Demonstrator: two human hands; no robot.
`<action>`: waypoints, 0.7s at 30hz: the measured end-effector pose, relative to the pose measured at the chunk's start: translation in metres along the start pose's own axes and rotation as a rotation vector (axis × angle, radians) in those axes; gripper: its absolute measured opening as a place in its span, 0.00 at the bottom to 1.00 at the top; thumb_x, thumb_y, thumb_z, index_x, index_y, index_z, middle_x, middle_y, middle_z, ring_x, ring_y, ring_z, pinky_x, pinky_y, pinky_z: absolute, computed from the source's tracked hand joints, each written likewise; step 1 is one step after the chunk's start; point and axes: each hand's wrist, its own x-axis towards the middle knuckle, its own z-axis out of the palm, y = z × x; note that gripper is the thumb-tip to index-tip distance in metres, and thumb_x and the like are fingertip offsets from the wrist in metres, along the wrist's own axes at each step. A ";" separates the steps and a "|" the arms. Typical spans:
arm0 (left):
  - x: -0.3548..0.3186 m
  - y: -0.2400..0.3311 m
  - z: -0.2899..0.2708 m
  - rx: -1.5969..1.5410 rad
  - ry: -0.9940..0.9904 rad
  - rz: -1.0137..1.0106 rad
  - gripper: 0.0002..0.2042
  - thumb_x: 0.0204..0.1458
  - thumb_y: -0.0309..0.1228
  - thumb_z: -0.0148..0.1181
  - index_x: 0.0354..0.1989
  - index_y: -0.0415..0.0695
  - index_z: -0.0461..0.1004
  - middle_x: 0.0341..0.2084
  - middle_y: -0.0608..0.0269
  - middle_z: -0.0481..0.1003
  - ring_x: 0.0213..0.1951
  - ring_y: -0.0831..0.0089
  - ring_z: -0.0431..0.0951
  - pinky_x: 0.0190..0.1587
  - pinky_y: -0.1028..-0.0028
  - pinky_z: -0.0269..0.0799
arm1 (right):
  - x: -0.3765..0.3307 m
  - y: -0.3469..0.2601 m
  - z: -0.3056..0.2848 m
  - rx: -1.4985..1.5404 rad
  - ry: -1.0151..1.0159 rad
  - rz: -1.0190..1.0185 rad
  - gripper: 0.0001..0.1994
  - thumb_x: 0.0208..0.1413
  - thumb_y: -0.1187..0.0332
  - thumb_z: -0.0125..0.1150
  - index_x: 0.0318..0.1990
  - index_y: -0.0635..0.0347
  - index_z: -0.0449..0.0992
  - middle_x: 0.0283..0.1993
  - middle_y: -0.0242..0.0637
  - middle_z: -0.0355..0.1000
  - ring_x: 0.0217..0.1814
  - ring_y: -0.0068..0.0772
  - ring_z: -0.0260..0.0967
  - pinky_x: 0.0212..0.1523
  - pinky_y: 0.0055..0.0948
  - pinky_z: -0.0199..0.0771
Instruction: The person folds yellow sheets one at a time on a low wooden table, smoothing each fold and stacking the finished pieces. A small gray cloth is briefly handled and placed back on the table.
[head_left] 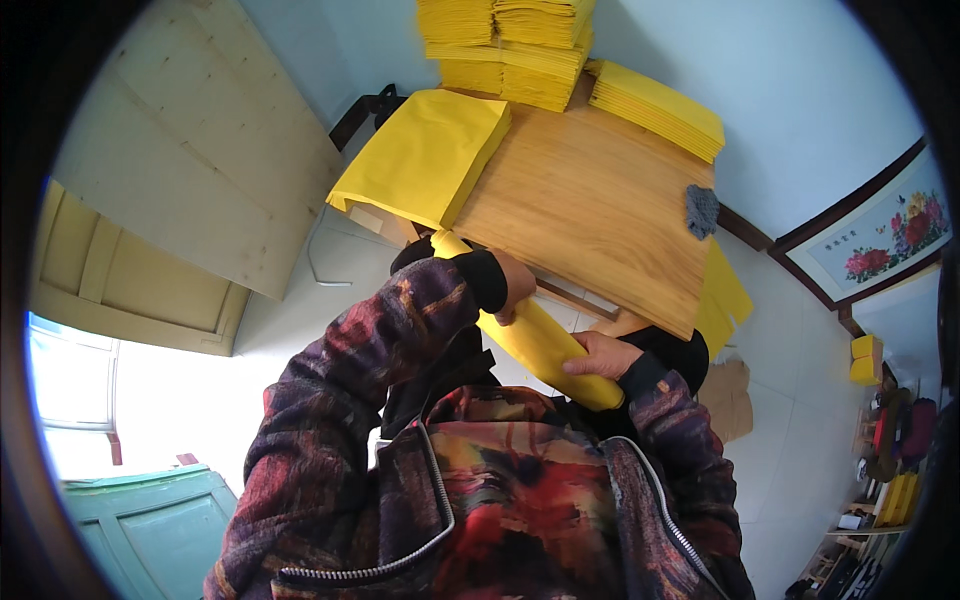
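Beside a wooden table (pixel 590 200), left hand (pixel 517 283) and right hand (pixel 607 353) curl closed around a yellow roll (pixel 532 342).

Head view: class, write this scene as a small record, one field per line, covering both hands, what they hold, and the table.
Left hand: grip around the yellow roll, upper part
Right hand: grip near the roll's lower-right end
Roll position: slanted, in front of the wooden table
Left yellow stack: table's left side
Tall yellow stack: back
Grey cloth-like lump: right edge
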 end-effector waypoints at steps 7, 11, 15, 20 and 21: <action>0.009 -0.010 0.000 -0.105 -0.091 0.067 0.22 0.35 0.44 0.71 0.38 0.44 0.78 0.31 0.54 0.78 0.38 0.54 0.78 0.40 0.61 0.73 | 0.000 -0.022 0.010 -0.844 0.472 -0.021 0.27 0.43 0.54 0.68 0.43 0.69 0.72 0.41 0.60 0.73 0.47 0.60 0.69 0.46 0.43 0.70; 0.005 -0.009 -0.001 -0.135 -0.065 0.048 0.22 0.36 0.44 0.70 0.39 0.44 0.77 0.32 0.54 0.78 0.38 0.54 0.78 0.41 0.61 0.72 | 0.001 -0.019 0.004 -0.709 0.318 -0.020 0.28 0.45 0.54 0.68 0.47 0.69 0.72 0.40 0.53 0.75 0.45 0.48 0.73 0.46 0.36 0.71; -0.014 -0.011 0.002 -0.167 0.329 0.040 0.22 0.37 0.43 0.70 0.41 0.46 0.76 0.38 0.56 0.77 0.43 0.55 0.76 0.49 0.62 0.68 | 0.004 -0.001 -0.003 -0.209 0.149 0.001 0.27 0.49 0.59 0.68 0.51 0.68 0.71 0.44 0.41 0.75 0.44 0.32 0.73 0.47 0.29 0.71; -0.058 -0.028 0.015 -0.573 1.147 -0.021 0.11 0.45 0.29 0.64 0.36 0.41 0.73 0.37 0.56 0.74 0.41 0.59 0.75 0.42 0.68 0.71 | -0.009 0.009 -0.010 0.304 0.162 -0.114 0.26 0.52 0.62 0.67 0.55 0.65 0.68 0.48 0.36 0.73 0.46 0.27 0.71 0.49 0.28 0.71; -0.065 -0.029 0.022 -0.646 1.131 -0.106 0.08 0.46 0.27 0.63 0.34 0.41 0.73 0.33 0.56 0.74 0.37 0.62 0.76 0.38 0.70 0.72 | -0.011 0.007 -0.012 0.306 0.172 -0.144 0.27 0.52 0.61 0.67 0.56 0.65 0.68 0.48 0.36 0.72 0.46 0.27 0.71 0.49 0.28 0.70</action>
